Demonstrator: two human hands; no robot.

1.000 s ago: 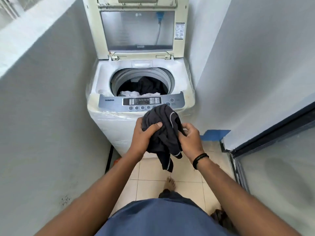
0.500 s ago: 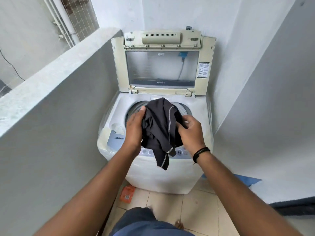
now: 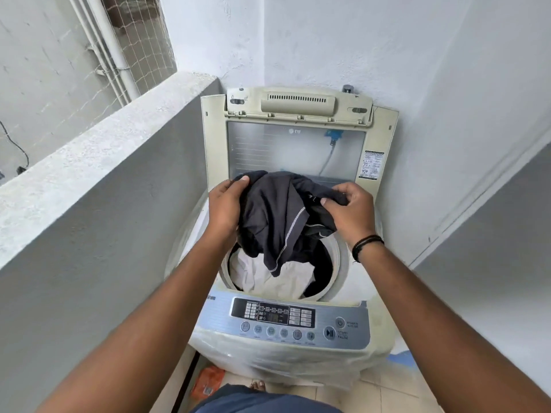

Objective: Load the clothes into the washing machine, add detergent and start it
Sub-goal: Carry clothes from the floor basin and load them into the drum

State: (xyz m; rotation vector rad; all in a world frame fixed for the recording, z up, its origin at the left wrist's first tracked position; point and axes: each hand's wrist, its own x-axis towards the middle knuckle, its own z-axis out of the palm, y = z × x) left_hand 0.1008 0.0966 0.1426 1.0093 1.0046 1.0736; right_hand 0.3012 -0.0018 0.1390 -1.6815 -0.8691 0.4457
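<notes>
A top-loading washing machine (image 3: 351,281) stands in the corner with its lid (image 3: 295,138) raised upright. My left hand (image 3: 225,207) and my right hand (image 3: 350,208) both grip a dark grey garment (image 3: 277,222) with pale stitching, held over the drum opening. Its lower end hangs down into the drum. Inside the drum lie a white cloth (image 3: 268,277) and dark clothes (image 3: 320,266). The control panel (image 3: 298,320) with its buttons faces me at the front.
A grey concrete parapet wall (image 3: 104,204) runs close along the left. White walls close in at the back and right. An orange packet (image 3: 207,383) lies on the tiled floor beside the machine's left foot. A blue patch (image 3: 402,357) shows on the floor at right.
I have stepped closer to the machine. Both hands carried the dark garment forward from in front of the control panel to above the drum opening, and its tail now dips inside.
</notes>
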